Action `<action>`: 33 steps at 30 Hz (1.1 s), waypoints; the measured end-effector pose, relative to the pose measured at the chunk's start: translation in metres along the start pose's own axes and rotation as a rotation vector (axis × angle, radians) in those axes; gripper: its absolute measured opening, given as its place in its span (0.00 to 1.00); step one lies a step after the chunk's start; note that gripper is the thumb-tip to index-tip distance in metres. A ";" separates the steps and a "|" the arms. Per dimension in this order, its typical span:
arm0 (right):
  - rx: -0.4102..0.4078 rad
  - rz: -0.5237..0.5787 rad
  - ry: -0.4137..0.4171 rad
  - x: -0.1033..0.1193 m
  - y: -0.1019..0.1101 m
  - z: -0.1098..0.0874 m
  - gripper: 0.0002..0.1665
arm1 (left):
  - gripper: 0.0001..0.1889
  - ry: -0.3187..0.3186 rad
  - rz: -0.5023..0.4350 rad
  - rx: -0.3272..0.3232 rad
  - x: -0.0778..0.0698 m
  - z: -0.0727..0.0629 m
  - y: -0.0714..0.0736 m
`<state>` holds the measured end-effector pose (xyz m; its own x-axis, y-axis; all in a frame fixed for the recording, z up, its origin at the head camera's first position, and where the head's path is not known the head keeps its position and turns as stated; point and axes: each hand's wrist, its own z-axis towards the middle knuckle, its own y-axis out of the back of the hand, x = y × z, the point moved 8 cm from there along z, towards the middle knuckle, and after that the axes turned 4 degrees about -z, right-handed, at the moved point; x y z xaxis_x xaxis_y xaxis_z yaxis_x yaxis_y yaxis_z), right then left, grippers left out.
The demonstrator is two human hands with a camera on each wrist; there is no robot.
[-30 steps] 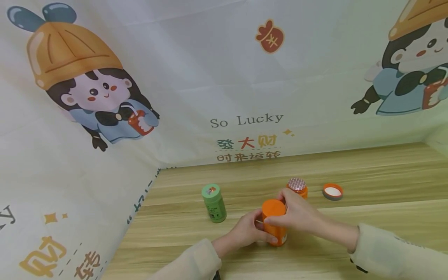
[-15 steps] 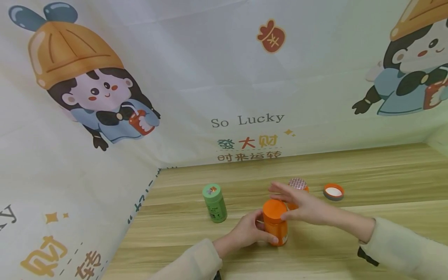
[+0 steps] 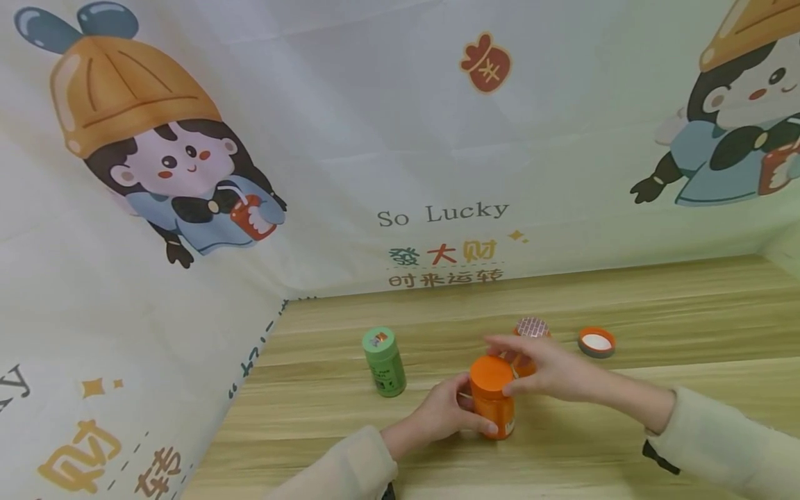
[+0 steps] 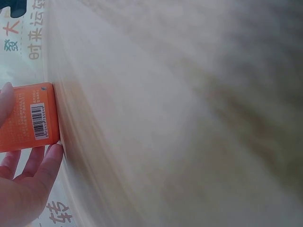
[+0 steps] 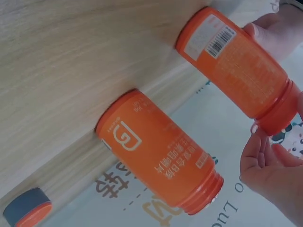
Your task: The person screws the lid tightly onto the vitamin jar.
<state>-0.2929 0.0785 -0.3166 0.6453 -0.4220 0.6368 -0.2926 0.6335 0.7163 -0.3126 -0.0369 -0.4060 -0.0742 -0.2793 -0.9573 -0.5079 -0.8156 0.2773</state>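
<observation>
1. Standing on the worktop [image 3: 300,368], low and a bit right of the middle in the head view, is the held bottle [image 3: 491,404]. It is shiny orange with a round, flat orange lid [image 3: 492,375] on top. Its side has tiny writing and a white patch with a barcode [image 5: 220,41].

2. Counting up: two orange bottles, one green bottle [image 3: 384,368], one loose cap [image 3: 596,342] and two hands. The spare orange bottle [image 5: 156,149] has its lid off and a patterned top; it is partly behind the right hand [image 3: 553,368]. The green bottle stands left of the hands. The loose cap, grey and orange, lies white inside up, at the right.

3. Pointing up, the held bottle is upright, its long side going up and down in the head view. The right wrist view shows it slanting, lid toward the right edge.

4. The left hand [image 3: 440,410] has its grip clamped round the bottle's body. The right hand's thumb touches the lid's edge; I cannot tell if that grip is squeezing.
</observation>
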 end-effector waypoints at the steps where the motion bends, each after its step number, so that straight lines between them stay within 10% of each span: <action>1: -0.012 -0.024 0.001 0.000 -0.001 0.000 0.37 | 0.29 0.000 0.002 -0.001 0.000 0.000 0.000; 11: -0.115 -0.160 -0.012 -0.003 -0.005 0.001 0.30 | 0.28 0.000 -0.007 0.004 -0.001 0.000 -0.001; 22: -0.150 -0.096 -0.206 -0.012 -0.012 0.002 0.35 | 0.28 0.005 -0.037 0.021 -0.003 -0.002 -0.001; 28: -0.106 -0.201 -0.215 -0.008 -0.010 0.001 0.54 | 0.28 0.007 -0.028 0.008 -0.002 -0.001 -0.001; 33: -0.027 -0.045 -0.144 -0.003 -0.006 0.000 0.49 | 0.28 0.007 -0.003 -0.009 -0.002 -0.001 0.000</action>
<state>-0.2926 0.0759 -0.3232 0.5487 -0.5380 0.6399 -0.2450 0.6283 0.7384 -0.3121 -0.0368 -0.4044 -0.0666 -0.2799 -0.9577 -0.5004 -0.8211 0.2747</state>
